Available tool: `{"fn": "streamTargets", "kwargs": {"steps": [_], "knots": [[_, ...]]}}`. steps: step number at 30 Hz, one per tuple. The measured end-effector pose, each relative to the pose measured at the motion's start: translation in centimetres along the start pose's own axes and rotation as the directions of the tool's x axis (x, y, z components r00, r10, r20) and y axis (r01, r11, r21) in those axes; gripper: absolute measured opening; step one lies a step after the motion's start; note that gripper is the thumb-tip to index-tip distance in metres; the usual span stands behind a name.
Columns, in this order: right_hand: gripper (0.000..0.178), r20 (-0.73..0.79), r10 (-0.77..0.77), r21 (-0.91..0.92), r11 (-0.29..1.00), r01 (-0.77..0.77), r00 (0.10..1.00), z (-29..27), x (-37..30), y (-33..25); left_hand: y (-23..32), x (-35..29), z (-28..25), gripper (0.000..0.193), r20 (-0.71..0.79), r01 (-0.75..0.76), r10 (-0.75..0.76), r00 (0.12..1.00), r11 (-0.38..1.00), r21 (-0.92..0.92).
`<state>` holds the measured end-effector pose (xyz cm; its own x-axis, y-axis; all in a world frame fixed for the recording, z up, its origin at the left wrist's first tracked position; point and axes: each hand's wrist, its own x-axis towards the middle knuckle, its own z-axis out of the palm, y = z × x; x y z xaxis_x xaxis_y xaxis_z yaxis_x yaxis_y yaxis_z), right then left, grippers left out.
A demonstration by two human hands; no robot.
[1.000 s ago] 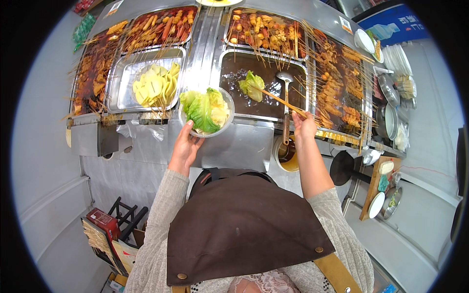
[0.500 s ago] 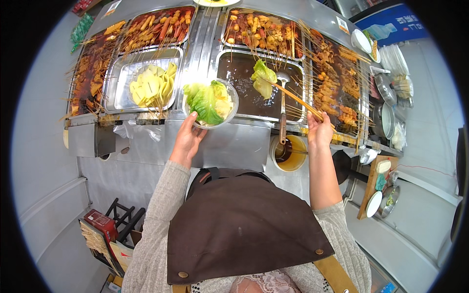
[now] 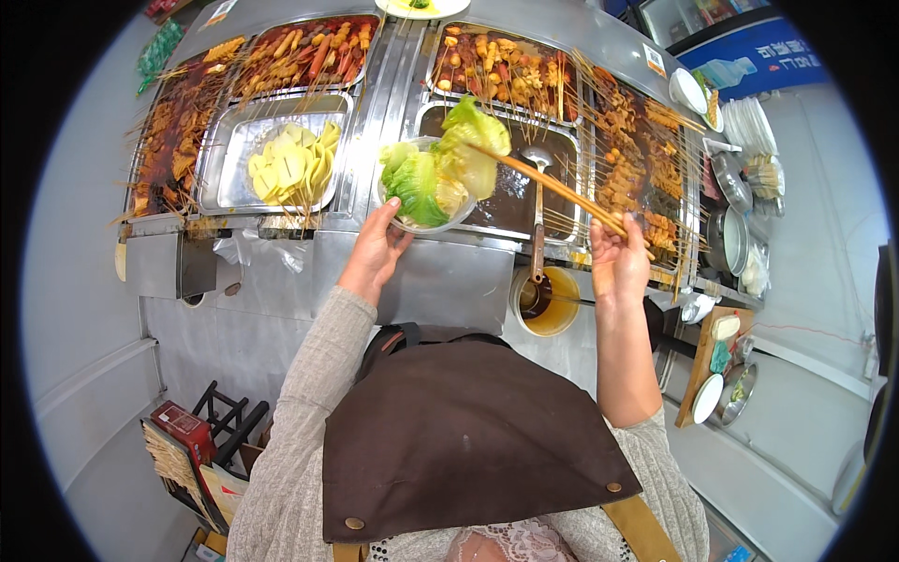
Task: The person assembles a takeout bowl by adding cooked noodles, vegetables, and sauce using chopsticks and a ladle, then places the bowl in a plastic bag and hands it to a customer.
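- A lettuce leaf (image 3: 473, 167) is pinched in the chopsticks (image 3: 562, 192), at the right side of the clear bowl (image 3: 457, 219), partly over the tray of dark liquid (image 3: 510, 208).
- The left hand (image 3: 376, 245) is clamped on the bowl, which holds lettuce (image 3: 415, 187).
- The right hand (image 3: 620, 258) grips the chopsticks' rear part, apart from the left.
- A ladle (image 3: 537, 225) rests in the tray.

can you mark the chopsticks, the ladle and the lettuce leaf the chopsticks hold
Chopsticks (image 3: 562, 190), head view: middle of their length
Ladle (image 3: 538, 210), head view: metal shaft
Lettuce leaf (image 3: 478, 130), head view: upper half
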<state>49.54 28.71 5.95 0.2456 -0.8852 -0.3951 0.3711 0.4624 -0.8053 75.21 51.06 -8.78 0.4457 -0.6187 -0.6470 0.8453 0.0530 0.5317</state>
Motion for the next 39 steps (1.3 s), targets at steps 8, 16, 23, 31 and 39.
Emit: {"fn": "streamTargets", "kwargs": {"steps": [8,16,23,31,39], "knots": [[0.027,-0.066,0.028,-0.156,0.987,-0.038,0.997,0.1,0.8,5.5,0.1,-1.0,0.3,0.045,0.082,0.011,-0.013,0.997,1.000,0.017],[0.028,0.129,-0.101,-0.341,0.930,0.140,0.986,1.0,-1.4,2.3,0.0,-2.0,-2.0,0.060,0.093,0.051,-0.055,0.994,0.998,0.045],[0.028,0.387,-0.205,-0.341,0.874,0.347,0.899,1.5,-4.7,0.2,0.4,-3.7,-2.7,0.050,0.078,0.012,-0.008,0.997,0.998,-0.057],[0.029,0.179,0.070,-0.333,0.943,-0.007,0.981,1.5,-3.9,5.9,1.3,-6.5,-3.9,0.050,0.049,-0.028,0.034,0.998,0.992,-0.123],[0.026,0.463,0.010,-0.264,0.956,0.127,0.886,6.5,-4.9,7.2,2.3,-8.7,-7.2,0.048,0.037,-0.051,0.054,0.998,0.997,-0.063]]}}
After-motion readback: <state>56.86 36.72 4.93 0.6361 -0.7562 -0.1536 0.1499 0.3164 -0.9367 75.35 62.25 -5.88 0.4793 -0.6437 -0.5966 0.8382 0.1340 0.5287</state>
